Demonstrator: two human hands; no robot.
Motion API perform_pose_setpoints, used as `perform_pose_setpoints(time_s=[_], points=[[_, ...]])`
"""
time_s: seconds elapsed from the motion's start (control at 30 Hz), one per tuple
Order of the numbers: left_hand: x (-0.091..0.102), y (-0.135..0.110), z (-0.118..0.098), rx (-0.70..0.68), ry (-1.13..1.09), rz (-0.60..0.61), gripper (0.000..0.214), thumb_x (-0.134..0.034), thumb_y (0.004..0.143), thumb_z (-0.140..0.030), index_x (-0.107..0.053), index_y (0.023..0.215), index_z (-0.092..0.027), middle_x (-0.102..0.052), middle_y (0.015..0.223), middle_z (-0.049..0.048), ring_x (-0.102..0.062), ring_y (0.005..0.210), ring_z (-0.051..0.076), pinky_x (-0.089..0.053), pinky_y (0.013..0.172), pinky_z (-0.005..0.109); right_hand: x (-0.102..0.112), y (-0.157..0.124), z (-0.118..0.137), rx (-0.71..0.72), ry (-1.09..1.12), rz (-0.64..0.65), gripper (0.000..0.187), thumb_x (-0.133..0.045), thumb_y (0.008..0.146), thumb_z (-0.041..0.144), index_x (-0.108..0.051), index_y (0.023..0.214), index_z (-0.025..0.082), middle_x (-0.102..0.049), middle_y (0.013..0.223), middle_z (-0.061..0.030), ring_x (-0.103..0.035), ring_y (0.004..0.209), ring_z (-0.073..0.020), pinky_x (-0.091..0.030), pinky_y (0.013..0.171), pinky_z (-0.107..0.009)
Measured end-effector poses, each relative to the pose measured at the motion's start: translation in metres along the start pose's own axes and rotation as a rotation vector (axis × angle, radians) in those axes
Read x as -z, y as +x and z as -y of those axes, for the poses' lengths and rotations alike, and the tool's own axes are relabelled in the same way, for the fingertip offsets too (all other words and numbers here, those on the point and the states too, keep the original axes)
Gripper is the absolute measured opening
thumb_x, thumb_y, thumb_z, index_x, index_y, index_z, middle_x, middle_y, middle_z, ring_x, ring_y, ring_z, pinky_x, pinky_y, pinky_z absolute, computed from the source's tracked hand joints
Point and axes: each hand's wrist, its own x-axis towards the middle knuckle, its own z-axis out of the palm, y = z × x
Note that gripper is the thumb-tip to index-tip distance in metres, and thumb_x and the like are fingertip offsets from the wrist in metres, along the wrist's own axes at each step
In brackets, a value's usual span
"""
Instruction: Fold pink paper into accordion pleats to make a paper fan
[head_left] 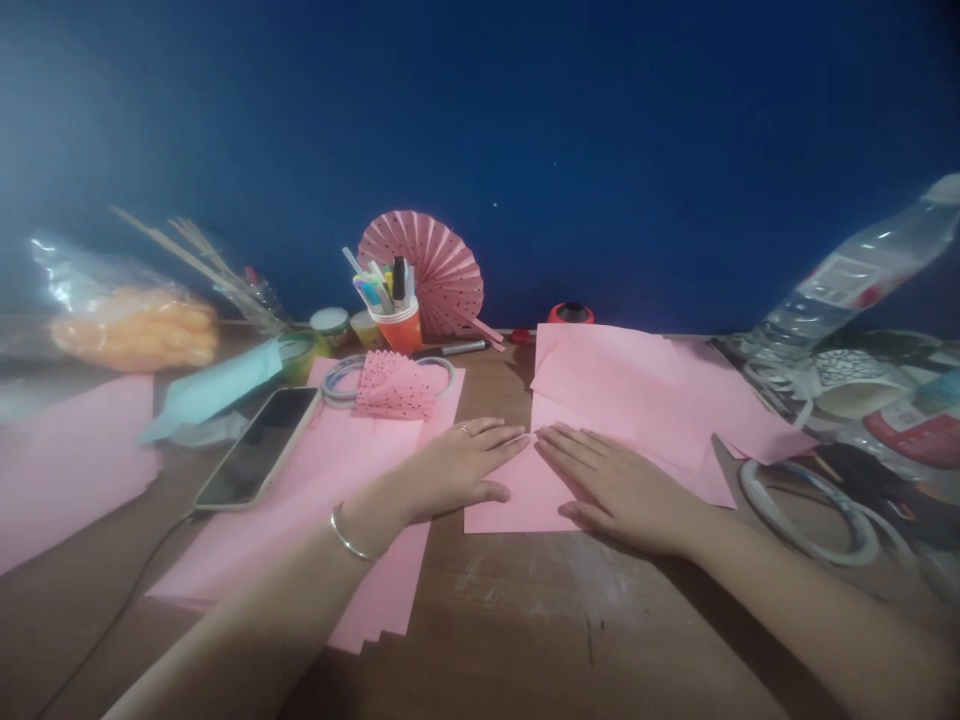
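Both hands lie flat near each other over a pink paper sheet on the wooden table. My left hand, with a ring and a silver bangle, has its fingers stretched to the right over the sheet's left part. My right hand reaches in from the right, its fingertips pressing on the same sheet close to the left fingertips. Neither hand grasps anything. More pink sheets lie overlapped just beyond my right hand. A folded pink dotted paper piece sits behind my left hand, with bangle-like rings beside it.
Left: a phone with a cable, pink sheets and a plastic bag. Back: a pen cup before a round pink pleated fan, and a red-black round object. Right: a tilted plastic bottle and a white cable coil.
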Motion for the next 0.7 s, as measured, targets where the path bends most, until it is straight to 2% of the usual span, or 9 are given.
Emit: perform_pose_setpoints(time_s=[0.1, 0.23, 0.33, 0.43, 0.53, 0.63, 0.7], points=[[0.0, -0.001, -0.008, -0.008, 0.101, -0.034, 0.06, -0.039, 0.085, -0.045, -0.018, 0.136, -0.023, -0.027, 0.141, -0.0001, -0.017, 0.13, 0.02, -0.012, 0.106, 0.037, 0.0, -0.001, 0.0, 0.01, 0.0, -0.013, 0.065, -0.034, 0.085, 0.051, -0.014, 0.139, 0.02, -0.018, 0.143, -0.0063, -0.02, 0.13, -0.0239, -0.021, 0.104, -0.04], [0.0, 0.0, -0.024, -0.033, 0.193, -0.051, 0.049, -0.033, 0.088, -0.026, -0.022, 0.135, -0.019, -0.031, 0.139, 0.0028, -0.024, 0.128, 0.018, -0.013, 0.105, 0.036, -0.001, 0.0, 0.0, 0.017, -0.01, -0.025, 0.065, -0.032, 0.085, 0.051, -0.015, 0.138, 0.019, -0.02, 0.143, -0.0069, -0.02, 0.13, -0.0239, -0.02, 0.105, -0.04], [-0.001, 0.001, -0.033, 0.002, 0.184, -0.064, 0.051, -0.036, 0.086, -0.029, -0.024, 0.135, -0.019, -0.033, 0.138, 0.0044, -0.028, 0.126, 0.018, -0.018, 0.104, 0.034, -0.001, 0.0, 0.0, 0.011, -0.012, -0.025, 0.066, -0.034, 0.084, 0.052, -0.016, 0.138, 0.018, -0.021, 0.142, -0.0078, -0.021, 0.129, -0.0241, -0.02, 0.105, -0.039], [-0.004, 0.0, -0.038, 0.098, 0.152, -0.083, 0.059, -0.042, 0.083, -0.041, -0.024, 0.134, -0.019, -0.034, 0.138, 0.0048, -0.031, 0.124, 0.02, -0.022, 0.103, 0.034, 0.0, 0.0, 0.001, 0.0, -0.012, -0.022, 0.067, -0.037, 0.084, 0.051, -0.016, 0.138, 0.018, -0.022, 0.142, -0.0072, -0.023, 0.129, -0.0239, -0.021, 0.104, -0.039], [-0.006, -0.004, -0.043, 0.257, 0.17, -0.079, 0.063, -0.043, 0.08, -0.047, -0.028, 0.133, -0.014, -0.035, 0.136, 0.01, -0.035, 0.123, 0.023, -0.027, 0.101, 0.036, 0.002, -0.004, 0.0, -0.034, -0.024, -0.018, 0.065, -0.037, 0.084, 0.049, -0.015, 0.138, 0.02, -0.021, 0.142, -0.0064, -0.024, 0.129, -0.0233, -0.023, 0.104, -0.04], [-0.008, -0.007, -0.05, 0.435, 0.227, -0.04, 0.069, -0.045, 0.078, -0.05, -0.034, 0.13, -0.007, -0.035, 0.135, 0.0166, -0.036, 0.122, 0.028, -0.03, 0.099, 0.038, 0.001, -0.011, -0.003, -0.08, -0.051, -0.026, 0.064, -0.036, 0.084, 0.049, -0.017, 0.138, 0.02, -0.022, 0.142, -0.0069, -0.024, 0.128, -0.0231, -0.023, 0.103, -0.04], [-0.01, -0.008, -0.055, 0.503, 0.263, -0.024, 0.069, -0.046, 0.078, -0.048, -0.035, 0.129, -0.004, -0.035, 0.134, 0.0191, -0.034, 0.122, 0.03, -0.029, 0.099, 0.039, -0.002, -0.017, -0.006, -0.117, -0.069, -0.039, 0.065, -0.036, 0.083, 0.05, -0.019, 0.138, 0.019, -0.024, 0.142, -0.0078, -0.025, 0.128, -0.0234, -0.023, 0.104, -0.04]])
